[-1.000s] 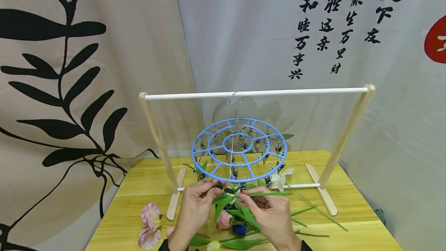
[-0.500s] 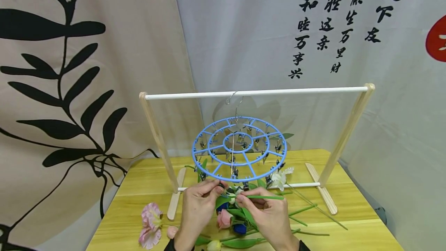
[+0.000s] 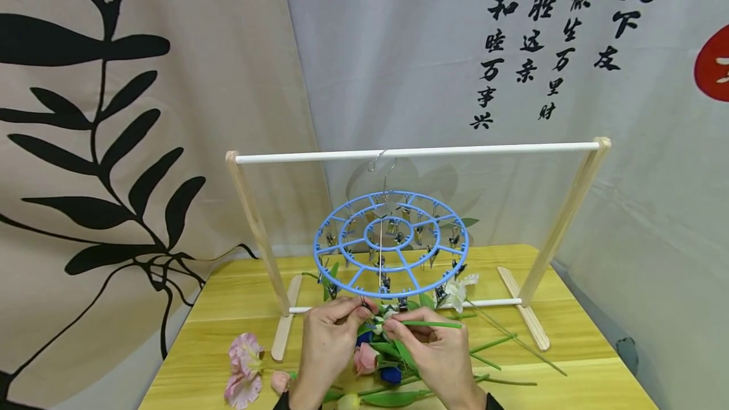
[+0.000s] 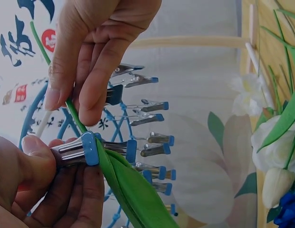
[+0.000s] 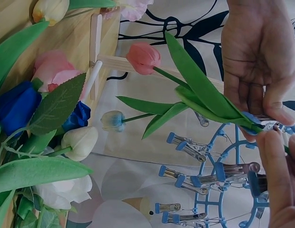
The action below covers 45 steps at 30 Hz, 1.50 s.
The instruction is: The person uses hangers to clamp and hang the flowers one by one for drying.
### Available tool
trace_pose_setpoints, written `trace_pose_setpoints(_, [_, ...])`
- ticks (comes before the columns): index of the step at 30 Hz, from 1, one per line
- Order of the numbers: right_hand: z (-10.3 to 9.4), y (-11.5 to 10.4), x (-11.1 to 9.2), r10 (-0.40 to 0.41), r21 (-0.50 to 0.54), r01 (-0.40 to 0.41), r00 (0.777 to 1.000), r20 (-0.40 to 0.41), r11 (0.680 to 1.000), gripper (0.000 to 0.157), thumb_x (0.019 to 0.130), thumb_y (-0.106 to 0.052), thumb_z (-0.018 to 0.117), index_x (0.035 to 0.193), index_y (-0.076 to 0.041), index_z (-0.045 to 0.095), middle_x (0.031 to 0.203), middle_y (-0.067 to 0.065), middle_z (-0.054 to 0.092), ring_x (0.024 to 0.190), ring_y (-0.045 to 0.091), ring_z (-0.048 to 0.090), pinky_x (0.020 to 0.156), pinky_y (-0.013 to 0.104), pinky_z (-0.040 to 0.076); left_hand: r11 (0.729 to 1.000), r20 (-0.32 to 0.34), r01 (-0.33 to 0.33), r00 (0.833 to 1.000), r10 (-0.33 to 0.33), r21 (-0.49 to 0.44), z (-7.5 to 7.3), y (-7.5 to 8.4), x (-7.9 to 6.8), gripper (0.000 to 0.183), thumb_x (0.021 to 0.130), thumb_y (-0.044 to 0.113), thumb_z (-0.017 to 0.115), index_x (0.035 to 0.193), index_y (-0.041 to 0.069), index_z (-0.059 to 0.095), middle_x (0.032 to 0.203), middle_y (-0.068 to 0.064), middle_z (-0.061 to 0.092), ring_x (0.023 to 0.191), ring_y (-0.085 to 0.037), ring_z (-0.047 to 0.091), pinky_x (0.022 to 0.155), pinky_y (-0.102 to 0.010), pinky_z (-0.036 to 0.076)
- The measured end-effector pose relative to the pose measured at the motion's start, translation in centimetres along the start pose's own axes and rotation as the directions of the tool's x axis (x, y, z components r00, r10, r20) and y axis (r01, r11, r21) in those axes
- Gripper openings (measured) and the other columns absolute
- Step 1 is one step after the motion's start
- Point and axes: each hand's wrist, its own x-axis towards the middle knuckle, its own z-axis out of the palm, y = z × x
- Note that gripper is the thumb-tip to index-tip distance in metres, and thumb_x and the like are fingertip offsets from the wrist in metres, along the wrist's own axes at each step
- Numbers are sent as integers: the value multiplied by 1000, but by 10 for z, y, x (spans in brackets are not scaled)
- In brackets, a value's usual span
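Note:
My left hand (image 3: pixel 327 343) pinches a metal clip (image 4: pixel 73 152) with blue tips, below the front edge of the round blue clip hanger (image 3: pixel 393 296). The clip's tips touch the green stem (image 4: pixel 76 116) where the leaves (image 4: pixel 131 190) begin; how firmly they grip cannot be told. Thumb and fingers of my right hand (image 3: pixel 433 350) pinch that stem beside the clip. In the right wrist view, the stem's leaves lead to a pink tulip (image 5: pixel 142 58). A pale blue-and-white tulip (image 5: pixel 112 121) hangs nearby. My hands partly hide the clip in the head view.
The hanger hooks over the white bar (image 3: pixel 484 150) of a wooden-legged rack. Beneath lie several artificial flowers, among them a pink rose (image 3: pixel 366 358), a blue flower (image 3: pixel 390 374) and a white flower (image 3: pixel 457 293). Pale pink blossoms (image 3: pixel 245 369) lie at the left on the wooden table (image 3: pixel 211 315).
My right hand and the stem have shifted slightly left, toward the left hand. The left hand has moved slightly right, and the leaves between the hands have turned out of the head view.

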Motion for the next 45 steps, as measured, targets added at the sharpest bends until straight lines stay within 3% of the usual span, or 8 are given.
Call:
trace_pose_setpoints(4, [0, 1, 0, -12, 20, 12, 1000, 3, 1000, 8, 107, -1, 82, 114, -5, 84, 105, 17, 87, 92, 17, 90, 82, 46, 75, 1000, -3, 11, 1000, -11, -9, 0, 1, -1, 12, 102, 10, 88, 103, 20, 95, 100, 1, 91, 97, -12, 86, 90, -23, 70])
trace_pose_setpoints(16, [2, 7, -5, -193, -4, 193, 981, -4, 981, 21, 103, 14, 79, 116, -2, 83, 103, 22, 86, 93, 9, 89, 78, 38, 74, 998, -28, 54, 998, -55, -44, 2, 0, -5, 10, 104, 10, 87, 108, 14, 95, 101, -3, 91, 101, -13, 88, 93, -24, 70])
trace_pose_setpoints(25, [3, 5, -1, -180, 11, 180, 984, -11, 984, 17, 103, 14, 80, 115, 2, 84, 103, 24, 86, 93, 11, 89, 77, 37, 74, 995, 35, 63, 998, -61, -82, 1, -1, -4, 17, 105, 6, 84, 120, 3, 91, 113, -11, 90, 105, -11, 87, 97, -25, 70])
trace_pose_setpoints(33, [5, 9, -1, -192, -40, 191, 981, -22, 981, 16, 102, 11, 83, 115, 2, 84, 104, 23, 87, 93, 8, 89, 77, 35, 73, 992, 119, 122, 986, -118, -24, -6, -4, -5, 22, 110, 19, 82, 130, 13, 89, 126, -10, 88, 118, -14, 84, 101, -19, 67])
trace_pose_setpoints(43, [5, 8, -1, -148, -113, 139, 986, -73, 984, 17, 101, 6, 86, 111, -8, 87, 102, 13, 89, 89, 7, 88, 74, 33, 73, 993, 123, 115, 986, -113, -13, -9, -8, -8, 30, 105, 23, 90, 134, 18, 87, 129, -7, 85, 114, -14, 86, 100, -23, 69])
trace_pose_setpoints(45, [5, 9, -1, -169, -113, 160, 983, -69, 981, 17, 101, 7, 86, 111, -6, 87, 102, 15, 89, 89, 7, 88, 74, 33, 73, 994, 117, 108, 987, -106, -8, -9, -8, -8, 30, 103, 23, 93, 132, 21, 87, 128, -6, 85, 112, -13, 86, 100, -22, 68])
